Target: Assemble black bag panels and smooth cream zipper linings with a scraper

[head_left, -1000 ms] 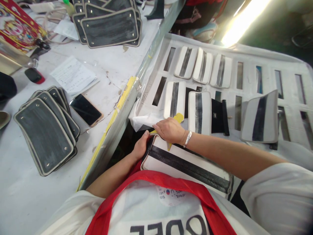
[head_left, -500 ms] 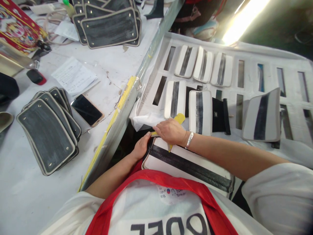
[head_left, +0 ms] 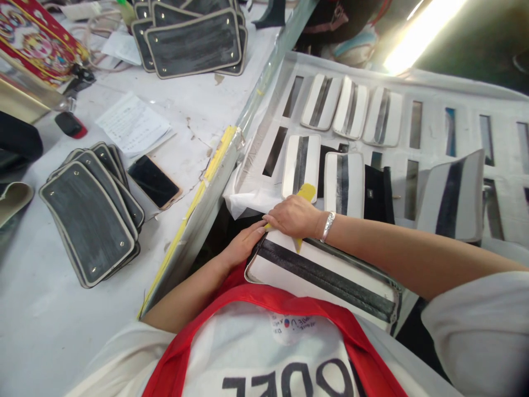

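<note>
A white panel piece with a black stripe along it lies across my lap. My right hand is closed round a yellow tool, whose pointed end sticks out below the hand over the panel's white edge. My left hand is at the panel's upper left corner, its fingertips close to those of my right hand; whether they pinch the edge is hidden. Just beyond my right hand, a smaller white piece with a dark stripe lies on the slotted white surface.
To the left, a white table bears stacked dark panels, a phone, papers and another dark stack. More striped pieces lie ahead on the right. A bright lamp is at the top.
The whole view has shifted slightly to the right. My left fingers look straighter and lie higher along the panel's corner. The yellow tool stays in my right hand.
</note>
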A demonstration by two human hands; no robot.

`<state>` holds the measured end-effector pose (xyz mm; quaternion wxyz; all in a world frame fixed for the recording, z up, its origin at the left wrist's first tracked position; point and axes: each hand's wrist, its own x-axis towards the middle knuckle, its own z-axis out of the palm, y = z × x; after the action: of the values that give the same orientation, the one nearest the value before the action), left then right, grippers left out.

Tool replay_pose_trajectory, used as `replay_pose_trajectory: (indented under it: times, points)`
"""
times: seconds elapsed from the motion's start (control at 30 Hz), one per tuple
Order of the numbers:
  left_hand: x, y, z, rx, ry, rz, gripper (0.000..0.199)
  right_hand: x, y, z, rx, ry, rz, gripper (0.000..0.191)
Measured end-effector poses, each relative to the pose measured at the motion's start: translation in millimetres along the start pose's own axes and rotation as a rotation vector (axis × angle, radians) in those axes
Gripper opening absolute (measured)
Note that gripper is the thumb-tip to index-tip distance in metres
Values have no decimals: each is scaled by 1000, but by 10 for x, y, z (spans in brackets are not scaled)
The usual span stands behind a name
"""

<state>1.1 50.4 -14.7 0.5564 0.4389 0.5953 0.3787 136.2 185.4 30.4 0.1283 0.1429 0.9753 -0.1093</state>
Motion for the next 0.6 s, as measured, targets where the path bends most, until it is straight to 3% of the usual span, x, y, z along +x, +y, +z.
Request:
replay_pose_trajectory:
  times: [0.23, 0.6]
  points:
    - [123, 92, -13, 85, -52, 58, 45, -171, -75, 48, -5, -40, 212, 55]
    - [218, 181, 12, 119, -136, 96, 39, -313, -142, 66, -36, -132, 313, 47]
